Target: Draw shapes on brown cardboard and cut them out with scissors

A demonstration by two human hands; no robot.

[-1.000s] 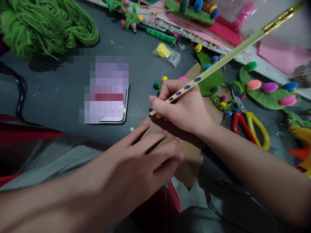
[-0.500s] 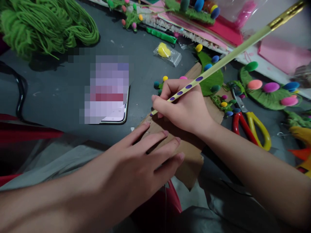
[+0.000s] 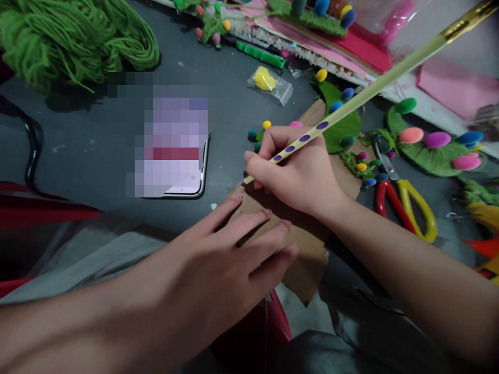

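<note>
My right hand [image 3: 294,166] pinches a long pale-yellow pencil [image 3: 358,98] with purple dots and a gold-coloured ferrule. The pencil's tip is down at the left edge of a piece of brown cardboard [image 3: 300,241]. Flat on that cardboard lies my left hand [image 3: 237,249], fingers spread, just below the pencil tip. The cardboard's near corner juts past the table edge. Left of the hands lies a phone [image 3: 191,184], its screen mostly blurred out.
Green yarn [image 3: 81,41] is heaped at the back left. Scissors [image 3: 415,210] with red and yellow handles lie right of my right hand. Green leaf shapes with coloured pompoms [image 3: 424,140], a yellow piece in a plastic bag [image 3: 267,80] and a green cutter [image 3: 260,54] lie behind.
Both hands, the pencil and the cardboard hold nearly the same places. The whole view has shifted very slightly.
</note>
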